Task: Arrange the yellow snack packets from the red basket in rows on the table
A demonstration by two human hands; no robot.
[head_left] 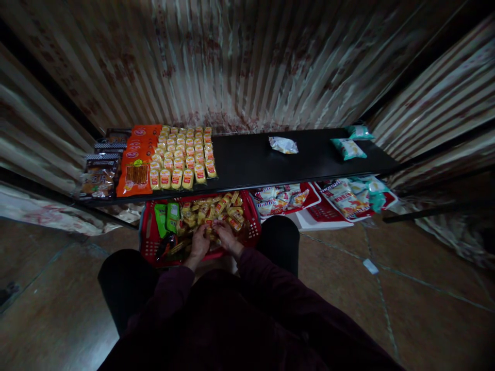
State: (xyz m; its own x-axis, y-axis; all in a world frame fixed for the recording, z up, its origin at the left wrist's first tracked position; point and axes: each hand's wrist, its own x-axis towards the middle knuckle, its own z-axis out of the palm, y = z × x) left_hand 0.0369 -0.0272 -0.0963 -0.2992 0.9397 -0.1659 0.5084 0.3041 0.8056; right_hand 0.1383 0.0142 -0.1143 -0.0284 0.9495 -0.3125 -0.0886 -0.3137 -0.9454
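Note:
Both my hands reach down into a red plastic basket (149,242) on the floor between my knees. The basket holds many small yellow snack packets (222,206) and two green packets (167,216). My left hand (200,242) rests with its fingers curled among the yellow packets. My right hand (226,235) lies close beside it, fingers bent into the same pile. What the fingers hold is too small and dark to make out. On the black shelf (247,159) above, rows of the same yellow packets (181,154) stand lined up at the left.
Orange packs (136,162) and dark packs (98,178) lie at the shelf's left end. A white packet (283,145) and teal packets (348,148) sit further right. Boxes of white and red snack bags (340,198) stand under the shelf. A curtain hangs behind; tiled floor spreads around.

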